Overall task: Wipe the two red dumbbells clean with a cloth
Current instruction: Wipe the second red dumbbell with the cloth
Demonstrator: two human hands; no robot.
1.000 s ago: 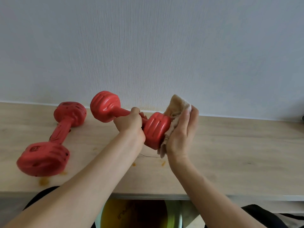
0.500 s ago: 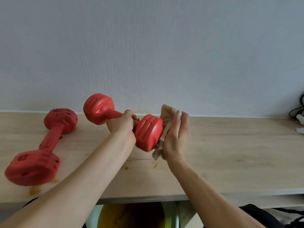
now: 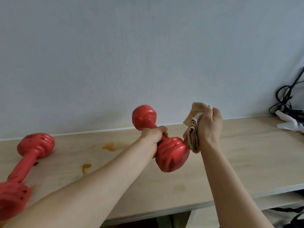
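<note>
My left hand (image 3: 153, 134) grips the handle of a red dumbbell (image 3: 171, 154) and holds it in the air above the wooden table (image 3: 246, 158), its near head pointing towards me. My right hand (image 3: 209, 127) holds a folded beige cloth (image 3: 193, 127), whose lower edge touches the right side of that near head. The second red dumbbell (image 3: 31, 155) lies on the table at the far left, its near end blurred at the frame edge.
Orange-brown stains (image 3: 109, 145) mark the tabletop between the two dumbbells. Black cables (image 3: 286, 99) and a white crumpled thing (image 3: 289, 122) sit at the far right against the grey wall. The table's front edge runs below my forearms.
The held dumbbell has turned so its near head faces me more. My right hand has lifted the cloth up off the head's end face. The view has shifted right.
</note>
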